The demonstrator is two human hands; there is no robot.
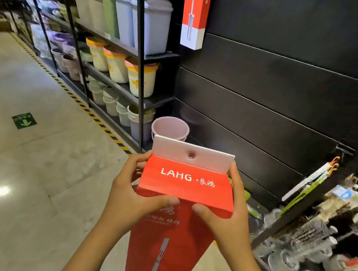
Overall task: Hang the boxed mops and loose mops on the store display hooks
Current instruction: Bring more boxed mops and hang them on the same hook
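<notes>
I hold a tall red mop box (pixel 185 181) upright in front of me, its top end facing me with a white hang tab and a metal eyelet (pixel 192 155). My left hand (pixel 131 193) grips the box's left side, thumb on the front edge. My right hand (pixel 226 213) grips the right side the same way. A second red and white boxed mop (pixel 195 15) hangs high on the black slat wall (pixel 277 90). A loose mop with an orange hook end (pixel 315 178) leans at the right against a rack.
A pink bucket (pixel 170 127) stands on the floor just beyond the box. Black shelving (pixel 139 43) at the left holds bins and buckets. A rack of glassware (pixel 316 249) fills the lower right. The aisle floor (pixel 27 163) stretches left, with a yellow-black stripe along the shelves.
</notes>
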